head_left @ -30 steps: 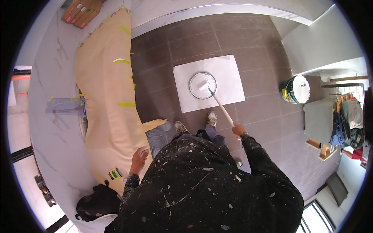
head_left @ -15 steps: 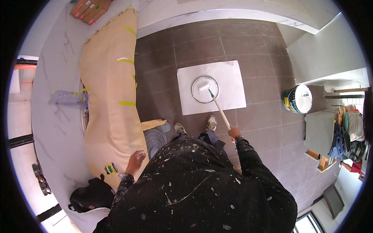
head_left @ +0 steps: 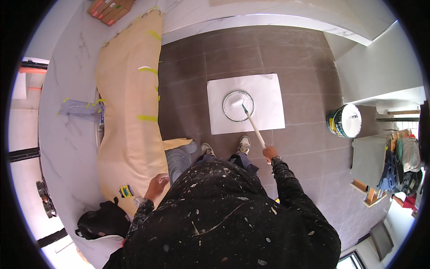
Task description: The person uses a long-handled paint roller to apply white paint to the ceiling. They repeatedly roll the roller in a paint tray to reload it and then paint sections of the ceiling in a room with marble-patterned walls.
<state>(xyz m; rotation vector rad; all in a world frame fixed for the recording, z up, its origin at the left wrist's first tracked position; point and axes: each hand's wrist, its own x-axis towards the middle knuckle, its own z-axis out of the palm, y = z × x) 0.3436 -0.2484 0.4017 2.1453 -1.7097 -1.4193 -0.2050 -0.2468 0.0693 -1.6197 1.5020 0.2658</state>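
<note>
My right hand (head_left: 269, 152) grips the pale pole (head_left: 256, 130) of a paint roller (head_left: 237, 103). The roller head rests in a round tray of white paint (head_left: 230, 113) on a white sheet (head_left: 268, 89) laid on the tiled floor. My left hand (head_left: 157, 184), fingers curled, is low beside my paint-spattered black top, over the beige covering (head_left: 125, 157); what it holds, if anything, I cannot make out. Both my shoes (head_left: 243, 145) stand just short of the sheet.
A paint bucket (head_left: 349, 121) stands right. Behind it are hanging clothes (head_left: 407, 157) and a grey board (head_left: 367, 159). On the left are cardboard boxes (head_left: 109, 10), a black bag (head_left: 101, 219) and a small yellow-and-blue packet (head_left: 126, 191). A grey mesh object (head_left: 177, 163) lies near my feet.
The view has shifted slightly, so the room sits lower and further right. My right hand and pole have moved a little left relative to my body; the roller stays in the tray.
</note>
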